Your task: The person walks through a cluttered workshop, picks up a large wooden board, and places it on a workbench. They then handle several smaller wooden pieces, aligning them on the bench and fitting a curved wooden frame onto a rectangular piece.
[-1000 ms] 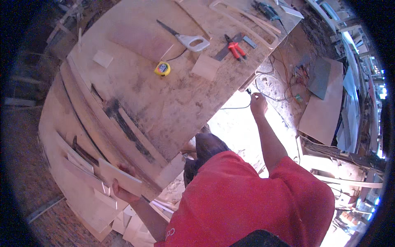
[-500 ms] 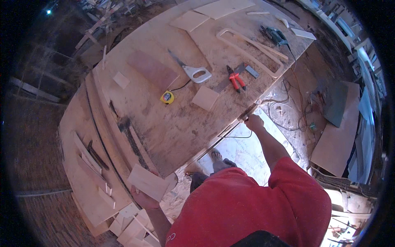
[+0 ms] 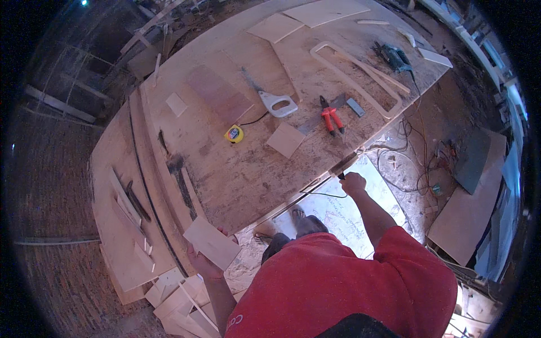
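Observation:
My left hand (image 3: 207, 266) is closed around a flat, pale rectangular wooden board (image 3: 212, 243) and holds it tilted by the table's near left edge. Part of that hand's fingers is behind the board. At the near edge of the large wooden table (image 3: 242, 180), my right hand (image 3: 354, 184) grips a black-handled tool (image 3: 341, 176), whose far part lies against the edge; its kind is unclear. Beyond, on the dusty tabletop, are a yellow tape measure (image 3: 234, 133), a square wooden piece (image 3: 286, 139), red-handled pliers (image 3: 331, 116) and a handsaw with a pale handle (image 3: 277, 104).
A green power tool (image 3: 394, 57) and a rounded wooden frame (image 3: 360, 79) lie at the far right of the table. Curved strips (image 3: 127, 197) rest at the left. Wood offcuts (image 3: 180, 304) are piled below left. Cables (image 3: 403, 141) and leaning panels (image 3: 468, 197) stand to the right.
My right hand has drawn back slightly from the table edge, showing the black handle. The board in my left hand has turned a little. The whole view has shifted.

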`<action>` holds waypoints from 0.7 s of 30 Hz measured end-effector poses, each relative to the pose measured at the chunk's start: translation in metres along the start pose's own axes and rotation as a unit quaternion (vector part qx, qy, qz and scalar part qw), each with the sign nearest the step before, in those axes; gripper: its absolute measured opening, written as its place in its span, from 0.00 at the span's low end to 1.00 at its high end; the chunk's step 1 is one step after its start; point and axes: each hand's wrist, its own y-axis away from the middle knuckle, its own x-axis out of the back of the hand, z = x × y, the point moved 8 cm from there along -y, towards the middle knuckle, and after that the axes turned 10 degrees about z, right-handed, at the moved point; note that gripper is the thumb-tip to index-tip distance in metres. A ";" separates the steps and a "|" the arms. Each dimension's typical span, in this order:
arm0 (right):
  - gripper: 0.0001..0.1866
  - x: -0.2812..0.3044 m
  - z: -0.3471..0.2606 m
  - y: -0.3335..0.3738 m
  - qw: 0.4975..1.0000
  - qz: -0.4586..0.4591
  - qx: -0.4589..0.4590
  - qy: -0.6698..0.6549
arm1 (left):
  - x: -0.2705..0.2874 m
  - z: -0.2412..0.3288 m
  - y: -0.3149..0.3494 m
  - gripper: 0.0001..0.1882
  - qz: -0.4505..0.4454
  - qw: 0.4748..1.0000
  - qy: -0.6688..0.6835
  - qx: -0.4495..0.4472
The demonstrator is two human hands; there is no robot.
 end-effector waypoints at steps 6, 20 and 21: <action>0.26 -0.083 0.078 0.048 0.984 -0.162 -0.034 0.069 | 0.027 0.007 0.011 0.40 0.015 0.999 0.001 -0.046; 0.17 -0.154 0.012 0.115 0.947 -0.256 -0.007 -0.195 | 0.119 0.119 -0.004 0.31 0.066 0.990 0.046 -0.113; 0.18 -0.177 0.031 0.103 0.932 -0.246 -0.054 -0.261 | 0.133 0.131 -0.008 0.30 0.100 0.988 0.049 -0.107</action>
